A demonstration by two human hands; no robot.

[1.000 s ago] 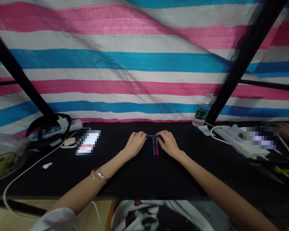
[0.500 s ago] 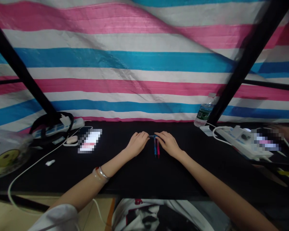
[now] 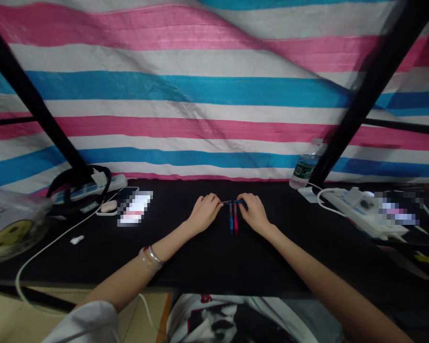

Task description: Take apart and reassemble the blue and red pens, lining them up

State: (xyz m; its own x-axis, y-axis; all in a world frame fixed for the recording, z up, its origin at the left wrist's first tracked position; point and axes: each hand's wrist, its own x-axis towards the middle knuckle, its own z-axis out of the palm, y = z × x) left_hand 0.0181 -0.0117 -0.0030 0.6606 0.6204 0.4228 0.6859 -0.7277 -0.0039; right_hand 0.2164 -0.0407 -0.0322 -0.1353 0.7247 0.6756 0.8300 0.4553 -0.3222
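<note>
Over the middle of the black desk, my left hand (image 3: 206, 213) is closed, with its thumb and fingertips on a thin, pale stick-like piece (image 3: 225, 202) pointing right. My right hand (image 3: 253, 212) faces it with fingers closed on a short dark blue pen-like piece (image 3: 239, 201). Between the hands lie a blue pen (image 3: 231, 219) and a pink pen (image 3: 235, 220), side by side and pointing toward me. Whether the pale piece and the dark blue piece still join behind the pens' upper ends, I cannot tell.
A phone (image 3: 136, 208), an earbud (image 3: 77, 239), a charging case (image 3: 109, 206) and a plastic bag (image 3: 14, 228) are on the left. To the right stand a water bottle (image 3: 303, 169) and a power strip (image 3: 364, 214) with cables. A striped sheet (image 3: 200, 90) hangs behind.
My right hand has shifted slightly right, away from my left, and more of the dark blue piece shows at its fingertips. The two pens stay in place.
</note>
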